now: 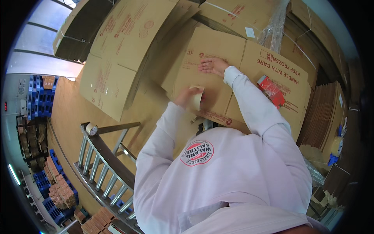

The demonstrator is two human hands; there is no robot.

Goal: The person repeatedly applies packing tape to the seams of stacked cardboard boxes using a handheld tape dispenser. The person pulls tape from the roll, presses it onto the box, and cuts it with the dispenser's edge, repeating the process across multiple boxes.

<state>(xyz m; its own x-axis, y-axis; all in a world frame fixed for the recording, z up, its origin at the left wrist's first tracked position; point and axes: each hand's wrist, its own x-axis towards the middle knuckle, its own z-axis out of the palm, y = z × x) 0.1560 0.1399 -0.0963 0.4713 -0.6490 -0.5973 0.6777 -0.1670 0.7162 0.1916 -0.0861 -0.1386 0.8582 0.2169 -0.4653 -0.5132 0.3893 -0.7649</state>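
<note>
A flattened cardboard carton (pixel 216 44) with red print lies before me on a stack. My left hand (pixel 186 96), blurred, grips a roll of cream-coloured tape (pixel 197 101) above the carton's near-left part. Farther up the same panel, my right hand (pixel 214 66) holds nothing. Its fingers are extended and point left; whether they touch the cardboard is hard to tell. To the right of my right forearm, a red item partly covered in clear plastic (pixel 271 91) rests on the carton.
Another stack of flat cartons (pixel 117 55) stands to the left. Folded cartons (pixel 320 114) are packed at right, near a tape roll (pixel 337 146). Clear stretch film (pixel 273 32) hangs at the back. A metal roller conveyor (pixel 108 163) at lower left carries a tape roll (pixel 91 129).
</note>
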